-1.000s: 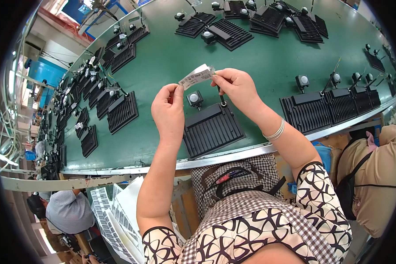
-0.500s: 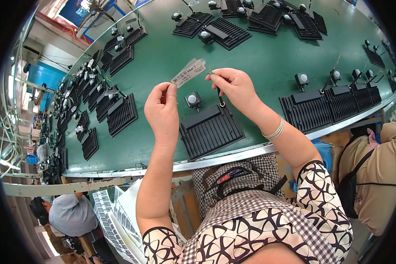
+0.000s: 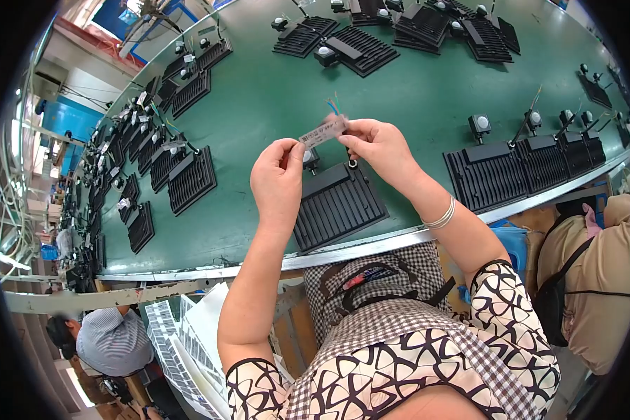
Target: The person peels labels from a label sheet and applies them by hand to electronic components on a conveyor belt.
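So the small white printed label strip (image 3: 323, 131) is pinched at both ends, held up in the air over the near edge of the green tabletop (image 3: 259, 98). My left hand (image 3: 278, 178) has thumb and forefinger closed on its lower left end, and my right hand (image 3: 379, 148) has its grip closed on the upper right end, so the strip is stretched flat between them, probably to keep it from curling or sticking to itself. The right hand also looks to be pinching the thin black cable with bare coloured wire tips (image 3: 333, 106) poking up just behind the label, though I can't tell exactly how the two sit against each other. Right under my hands lies the black ribbed metal floodlight housing (image 3: 339, 204), fins up, with its little white-domed sensor (image 3: 308, 157) mostly hidden behind my fingers. More of the same housings sit in rows toward the far edge (image 3: 360, 49) and along the right edge (image 3: 521, 171). Off the near left corner, below the tabletop, there's a stack of printed label sheets (image 3: 178, 343), within easy reach.
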`<state>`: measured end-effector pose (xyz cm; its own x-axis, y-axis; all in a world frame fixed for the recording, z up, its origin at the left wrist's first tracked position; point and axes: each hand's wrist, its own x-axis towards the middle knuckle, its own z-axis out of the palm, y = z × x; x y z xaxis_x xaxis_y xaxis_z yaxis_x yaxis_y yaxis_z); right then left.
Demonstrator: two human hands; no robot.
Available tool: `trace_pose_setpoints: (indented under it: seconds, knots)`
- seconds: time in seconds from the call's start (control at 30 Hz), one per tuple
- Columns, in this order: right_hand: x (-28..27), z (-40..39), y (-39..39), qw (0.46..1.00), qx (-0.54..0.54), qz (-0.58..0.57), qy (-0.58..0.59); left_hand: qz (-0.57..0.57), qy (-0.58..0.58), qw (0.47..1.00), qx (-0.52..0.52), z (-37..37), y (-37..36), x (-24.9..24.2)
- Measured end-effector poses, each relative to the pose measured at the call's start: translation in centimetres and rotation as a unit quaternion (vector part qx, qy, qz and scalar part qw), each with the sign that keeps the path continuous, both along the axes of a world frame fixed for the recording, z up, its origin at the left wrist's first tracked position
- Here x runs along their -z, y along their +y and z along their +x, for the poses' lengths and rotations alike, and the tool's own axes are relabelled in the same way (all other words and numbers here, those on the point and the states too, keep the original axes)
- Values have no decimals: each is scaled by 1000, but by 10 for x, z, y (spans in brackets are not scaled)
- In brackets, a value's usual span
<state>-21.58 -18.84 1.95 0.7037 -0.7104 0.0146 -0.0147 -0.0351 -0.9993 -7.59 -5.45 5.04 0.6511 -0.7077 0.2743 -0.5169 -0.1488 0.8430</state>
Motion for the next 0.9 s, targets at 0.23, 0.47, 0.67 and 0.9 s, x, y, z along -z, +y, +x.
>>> trace_pose_setpoints:
  seconds: [0.23,0.47,0.67,0.9]
  knots:
    - [24,-18,-2,997,0,67,-44,41,17,999,4,-11,-1,12]
    - [24,-20,-3,995,-42,82,-40,42,-34,999,-8,3,13,30]
    - [20,-6,-8,989,-99,103,-28,50,-12,999,-10,13,20,33]
    - [23,6,-18,987,-107,118,-5,35,-28,999,2,15,20,38]
